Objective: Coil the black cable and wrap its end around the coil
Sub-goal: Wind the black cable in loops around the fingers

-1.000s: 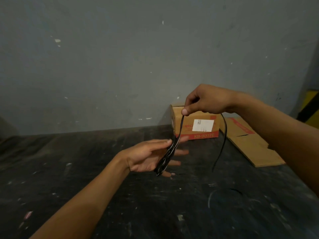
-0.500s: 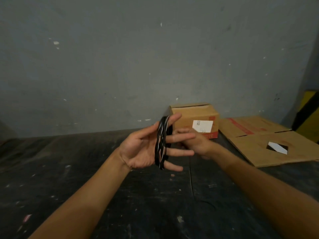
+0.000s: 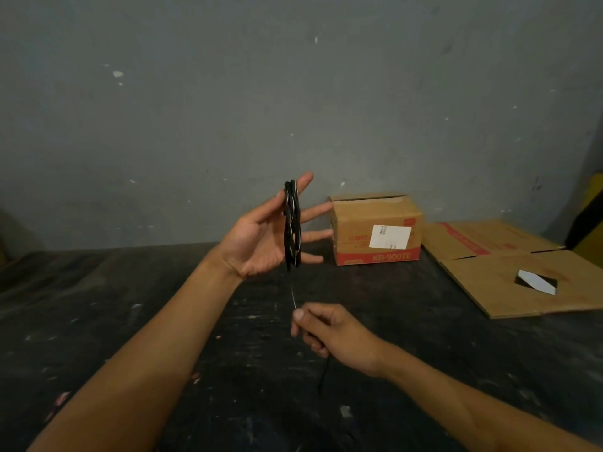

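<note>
Black cable (image 3: 291,225) looped round straight, spread fingers of left hand (image 3: 261,238), palm up. Free end trailing down into right hand (image 3: 329,334), pinched between thumb and forefinger below coil. Likely light, limp, springy; best gripped near coil, kept taut.

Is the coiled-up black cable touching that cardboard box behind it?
Apart. In the head view the coil sits looped around the left hand's straight fingers, held up in the air, with fingertips and bare wall showing between it and the box.
</note>
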A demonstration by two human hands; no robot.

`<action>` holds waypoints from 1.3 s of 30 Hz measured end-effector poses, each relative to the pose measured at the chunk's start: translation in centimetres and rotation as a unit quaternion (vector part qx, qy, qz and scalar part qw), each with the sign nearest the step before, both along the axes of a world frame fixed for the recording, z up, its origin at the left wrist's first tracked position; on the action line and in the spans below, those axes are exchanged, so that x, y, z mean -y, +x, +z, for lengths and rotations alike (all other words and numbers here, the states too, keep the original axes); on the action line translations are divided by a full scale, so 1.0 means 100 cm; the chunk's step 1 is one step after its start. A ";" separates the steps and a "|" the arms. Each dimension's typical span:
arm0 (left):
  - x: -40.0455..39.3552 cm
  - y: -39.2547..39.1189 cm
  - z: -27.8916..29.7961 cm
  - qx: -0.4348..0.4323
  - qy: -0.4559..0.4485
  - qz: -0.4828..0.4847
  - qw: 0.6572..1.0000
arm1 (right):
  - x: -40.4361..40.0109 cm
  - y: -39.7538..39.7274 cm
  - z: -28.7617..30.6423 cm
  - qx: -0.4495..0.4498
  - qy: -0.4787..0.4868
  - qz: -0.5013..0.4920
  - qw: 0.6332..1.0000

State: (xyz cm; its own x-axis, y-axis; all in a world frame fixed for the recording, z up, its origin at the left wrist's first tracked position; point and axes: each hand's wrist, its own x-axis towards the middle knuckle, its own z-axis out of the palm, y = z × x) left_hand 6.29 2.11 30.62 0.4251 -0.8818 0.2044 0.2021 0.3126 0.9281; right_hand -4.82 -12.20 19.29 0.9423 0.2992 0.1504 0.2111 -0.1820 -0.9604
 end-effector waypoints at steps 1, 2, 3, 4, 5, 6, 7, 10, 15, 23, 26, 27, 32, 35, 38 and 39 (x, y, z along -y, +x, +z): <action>-0.001 0.004 -0.003 0.003 0.017 0.024 1.000 | -0.002 -0.003 0.005 0.019 -0.008 0.003 1.000; -0.003 0.007 -0.007 0.005 0.036 0.046 0.998 | -0.003 -0.005 0.010 0.040 -0.016 0.005 0.999; -0.004 0.009 -0.011 0.005 0.054 0.062 0.997 | -0.004 -0.007 0.017 0.059 -0.025 0.004 0.998; -0.006 0.011 -0.016 0.001 0.068 0.072 0.995 | -0.004 -0.009 0.025 0.076 -0.037 -0.002 0.996; -0.008 0.013 -0.020 -0.005 0.076 0.077 0.994 | -0.003 -0.011 0.033 0.088 -0.050 -0.008 0.995; -0.009 0.013 -0.024 -0.015 0.080 0.080 0.993 | 0.000 -0.013 0.042 0.095 -0.060 -0.013 0.994; -0.011 0.014 -0.028 -0.027 0.081 0.080 0.993 | 0.002 -0.015 0.051 0.096 -0.072 -0.015 0.993; -0.016 0.013 -0.034 -0.052 0.080 0.061 0.994 | 0.012 -0.019 0.078 0.113 -0.144 -0.022 0.983; -0.019 0.006 -0.042 -0.040 0.111 0.019 0.993 | 0.029 -0.012 0.126 0.172 -0.253 -0.048 0.951; -0.011 -0.019 -0.050 -0.031 0.180 -0.034 0.983 | 0.054 0.002 0.176 0.263 -0.416 -0.110 0.864; -0.009 -0.026 -0.043 -0.010 0.182 -0.066 0.981 | 0.061 0.006 0.176 0.258 -0.390 -0.105 0.878; -0.009 -0.029 -0.042 0.000 0.188 -0.074 0.979 | 0.062 0.007 0.175 0.257 -0.381 -0.102 0.882; -0.008 -0.036 -0.038 0.004 0.196 -0.107 0.975 | 0.076 0.021 0.163 0.250 -0.341 -0.085 0.902; -0.008 -0.039 -0.031 -0.001 0.167 -0.115 0.979 | 0.083 0.030 0.145 0.255 -0.294 -0.085 0.917; -0.008 -0.040 -0.027 -0.001 0.149 -0.125 0.981 | 0.083 0.035 0.123 0.251 -0.248 -0.076 0.933; -0.007 -0.041 -0.026 -0.001 0.144 -0.133 0.981 | 0.082 0.037 0.116 0.238 -0.225 -0.068 0.942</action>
